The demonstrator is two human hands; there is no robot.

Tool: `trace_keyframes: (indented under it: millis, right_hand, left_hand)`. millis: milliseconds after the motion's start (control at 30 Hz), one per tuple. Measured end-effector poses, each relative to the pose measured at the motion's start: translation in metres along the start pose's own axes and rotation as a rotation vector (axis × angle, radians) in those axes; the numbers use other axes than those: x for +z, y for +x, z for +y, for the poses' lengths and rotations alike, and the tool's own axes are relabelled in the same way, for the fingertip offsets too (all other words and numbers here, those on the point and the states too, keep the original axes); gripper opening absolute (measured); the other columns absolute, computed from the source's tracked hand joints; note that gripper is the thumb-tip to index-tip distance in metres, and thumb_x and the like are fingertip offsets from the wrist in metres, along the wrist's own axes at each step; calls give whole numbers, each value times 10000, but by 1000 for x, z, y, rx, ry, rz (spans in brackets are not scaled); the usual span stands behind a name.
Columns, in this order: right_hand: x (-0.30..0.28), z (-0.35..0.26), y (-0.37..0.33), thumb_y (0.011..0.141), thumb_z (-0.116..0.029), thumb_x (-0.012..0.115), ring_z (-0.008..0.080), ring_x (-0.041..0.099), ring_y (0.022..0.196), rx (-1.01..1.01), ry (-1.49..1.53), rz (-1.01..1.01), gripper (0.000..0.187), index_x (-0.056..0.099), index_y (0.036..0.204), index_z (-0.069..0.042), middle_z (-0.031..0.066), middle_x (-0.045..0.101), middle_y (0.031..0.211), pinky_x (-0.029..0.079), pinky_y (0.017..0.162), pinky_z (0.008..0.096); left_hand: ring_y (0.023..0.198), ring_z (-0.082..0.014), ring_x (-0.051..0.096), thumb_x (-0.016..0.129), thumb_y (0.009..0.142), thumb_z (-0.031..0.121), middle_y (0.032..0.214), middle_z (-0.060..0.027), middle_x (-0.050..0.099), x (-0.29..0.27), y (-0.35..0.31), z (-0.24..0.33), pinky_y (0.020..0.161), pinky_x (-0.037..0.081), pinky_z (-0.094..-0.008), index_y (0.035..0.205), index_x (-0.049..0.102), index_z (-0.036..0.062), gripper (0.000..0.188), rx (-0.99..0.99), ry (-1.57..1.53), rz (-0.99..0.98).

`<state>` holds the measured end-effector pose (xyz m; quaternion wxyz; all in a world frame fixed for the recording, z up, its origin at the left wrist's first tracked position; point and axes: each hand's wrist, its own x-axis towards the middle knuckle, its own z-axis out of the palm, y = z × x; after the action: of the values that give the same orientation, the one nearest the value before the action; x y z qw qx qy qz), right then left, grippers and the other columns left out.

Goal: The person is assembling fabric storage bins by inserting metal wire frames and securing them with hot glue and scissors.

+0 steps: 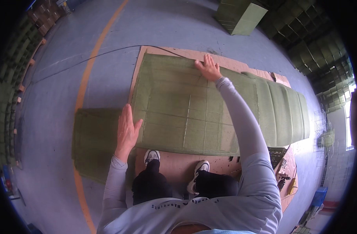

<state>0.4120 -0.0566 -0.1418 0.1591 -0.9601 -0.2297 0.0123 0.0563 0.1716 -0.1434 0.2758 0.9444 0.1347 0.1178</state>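
Unclenched and empty, the left hand [127, 130] and right hand [210, 69] are at the left and far edges of a flat, olive-green, grid-lined panel [168, 105]

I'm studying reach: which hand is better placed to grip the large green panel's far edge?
Probably the right hand: it's open by the far edge of the large green panel; the left hand is near the panel's left edge, nearer the body.

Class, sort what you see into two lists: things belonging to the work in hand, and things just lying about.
In the work:
- large green panel
- left hand, at its left edge
- right hand, at its far edge
- brown sheet beneath

Apparently just lying about:
- darker green piece, left
- green block, beyond
- blue bin, right
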Motion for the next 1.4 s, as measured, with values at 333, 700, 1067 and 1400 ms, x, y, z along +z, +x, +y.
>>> trace_keyframes:
  millis: [333, 700, 1067, 1400]
  right_hand:
    - [10, 20, 43, 860, -720, 202, 257, 74, 1419, 14, -110, -115, 884, 158, 1460, -72, 106, 131, 1530, 59, 1118, 544]
    - [4, 14, 35, 862, -714, 191, 258, 91, 1417, 71, 81, -19, 873, 144, 1467, -87, 102, 122, 1532, 72, 1114, 553]
    - [-5, 27, 28, 898, -643, 239, 224, 107, 1417, 165, -107, 35, 787, 177, 1462, -97, 96, 140, 1529, 82, 1118, 551]
    - [10, 2, 1, 875, -693, 203, 234, 82, 1420, 28, -336, 60, 884, 143, 1453, -26, 103, 122, 1532, 80, 1112, 559]
  left_hand:
    - [1329, -372, 281, 480, 935, 343, 1454, -235, 253, 8, 10, 9, 1074, 267, -442, 1431, 162, -31, 699, 75, 168, -12]
    - [1269, -394, 347, 542, 902, 302, 1403, -264, 310, 9, 8, 10, 1039, 306, -435, 1416, 182, -56, 723, 104, 155, 2]
    - [1252, -387, 372, 529, 909, 324, 1392, -259, 330, 8, 11, 14, 1014, 346, -419, 1421, 183, -38, 717, 54, 138, -9]
    - [1245, -384, 383, 546, 900, 310, 1391, -243, 345, 10, 12, 10, 1012, 347, -415, 1416, 193, -42, 717, 80, 159, 27]
